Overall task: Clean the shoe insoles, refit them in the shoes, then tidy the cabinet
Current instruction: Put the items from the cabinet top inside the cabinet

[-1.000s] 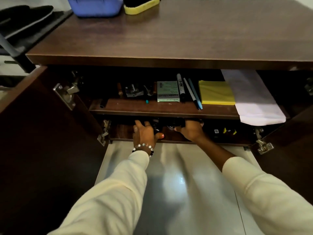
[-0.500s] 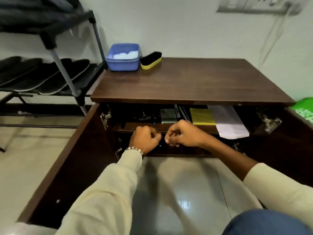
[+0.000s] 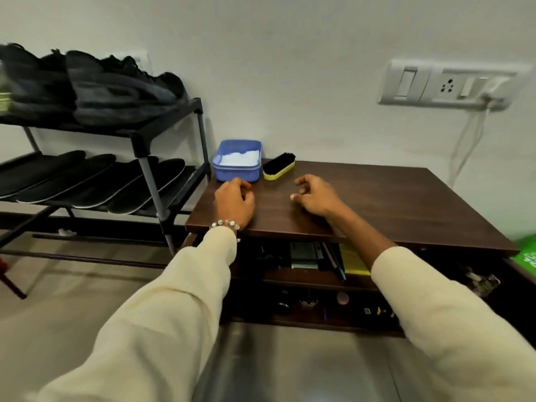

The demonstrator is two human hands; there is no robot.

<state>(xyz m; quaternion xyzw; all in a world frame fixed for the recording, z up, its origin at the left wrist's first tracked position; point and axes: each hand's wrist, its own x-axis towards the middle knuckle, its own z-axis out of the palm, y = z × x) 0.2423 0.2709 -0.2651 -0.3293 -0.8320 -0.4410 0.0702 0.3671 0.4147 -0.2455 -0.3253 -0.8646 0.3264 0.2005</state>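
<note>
Hands are held over the worktop (image 3: 377, 198), and nothing is held in either one. The left hand (image 3: 234, 203) has loosely bent fingers and sits just in front of the blue tub (image 3: 237, 161). The right hand (image 3: 314, 197) is loosely bent too, a little way from the brush (image 3: 279, 166).

The brush should be picked up by its yellow back, so the bristles are kept off the wood. The tub should be lifted flat with both hands, so that the white stuff inside is not spilled. The insoles (image 3: 95, 181) are laid in a row on the low shelf of the rack (image 3: 150, 181), and the shoes (image 3: 116, 85) are kept on the top shelf.

Half a second ago the hands were closed into fists down by the open cabinet (image 3: 304, 274) shelf. Now they are lifted up over the top, and more of the wall is seen.
</note>
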